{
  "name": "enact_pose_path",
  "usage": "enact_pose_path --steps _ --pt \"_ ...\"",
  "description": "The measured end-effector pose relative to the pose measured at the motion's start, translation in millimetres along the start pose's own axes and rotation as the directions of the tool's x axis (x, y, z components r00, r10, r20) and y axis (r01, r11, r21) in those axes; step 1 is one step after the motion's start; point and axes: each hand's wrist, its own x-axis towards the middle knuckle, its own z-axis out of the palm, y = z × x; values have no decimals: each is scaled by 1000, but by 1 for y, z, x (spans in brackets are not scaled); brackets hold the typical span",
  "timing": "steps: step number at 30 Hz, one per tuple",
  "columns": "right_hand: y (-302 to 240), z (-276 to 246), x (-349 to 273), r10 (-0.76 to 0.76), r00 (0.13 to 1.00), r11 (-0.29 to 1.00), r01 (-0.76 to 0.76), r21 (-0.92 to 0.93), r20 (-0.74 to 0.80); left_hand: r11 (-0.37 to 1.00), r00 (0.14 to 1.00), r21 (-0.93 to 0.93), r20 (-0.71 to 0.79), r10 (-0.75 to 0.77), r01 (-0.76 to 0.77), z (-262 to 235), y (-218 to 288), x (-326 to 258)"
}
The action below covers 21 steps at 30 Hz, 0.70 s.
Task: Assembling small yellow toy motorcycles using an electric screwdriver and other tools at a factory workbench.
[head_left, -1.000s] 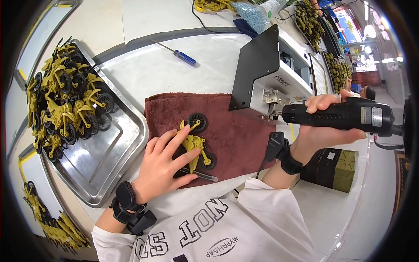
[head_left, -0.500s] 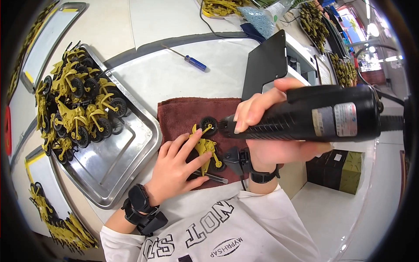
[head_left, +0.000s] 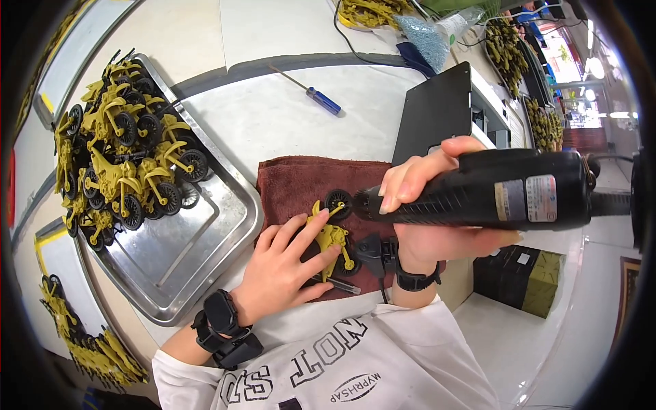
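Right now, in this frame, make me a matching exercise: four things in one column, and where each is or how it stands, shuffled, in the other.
Things:
1. blue-handled screwdriver
2. black power driver
3. metal tray
4. single yellow toy motorbike

Places and states:
A. on the brownish-red cloth, under the fingers of the left hand
B. gripped in the right hand
C. lying on the white surface beyond the cloth, touched by neither hand
D. left part piled with other toy motorbikes

Pairs: 1-C, 2-B, 3-D, 4-A
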Motion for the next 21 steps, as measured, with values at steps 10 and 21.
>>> enact_pose_path --steps 10,21 --pt "9 2 9 26 998 995 -33 -97 -65 998 1000 -55 -15 11 -12 -3 -6 11" --pt "7 0 -4 213 975 944 -221 246 56 984 994 -158 -88 70 -84 -22 9 3"
